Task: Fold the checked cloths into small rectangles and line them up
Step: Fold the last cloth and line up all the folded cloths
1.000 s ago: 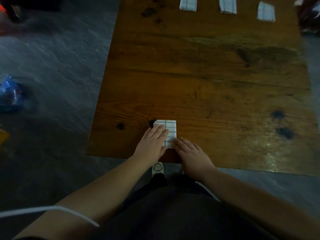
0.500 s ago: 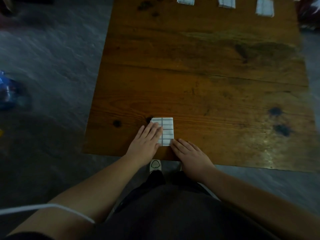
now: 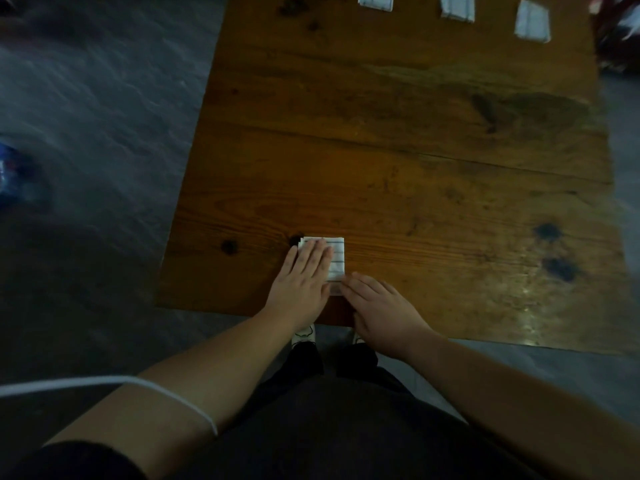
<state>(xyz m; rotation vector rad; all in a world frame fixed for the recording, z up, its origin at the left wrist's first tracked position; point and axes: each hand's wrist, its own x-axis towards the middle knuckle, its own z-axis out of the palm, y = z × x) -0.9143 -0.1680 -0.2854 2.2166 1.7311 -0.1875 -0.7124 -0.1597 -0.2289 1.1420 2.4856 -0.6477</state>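
Fingers of the left hand (image 3: 304,271) lie straight and close together, flat on the folded cloth (image 3: 337,259). The straight fingertips of the right hand (image 3: 379,306) touch its near right corner. Pressing evenly along the creases should set the fold. The cloth lies by the near left edge of the table (image 3: 398,150); three folded cloths (image 3: 457,6) line the far edge, with grey floor (image 3: 104,98) around.
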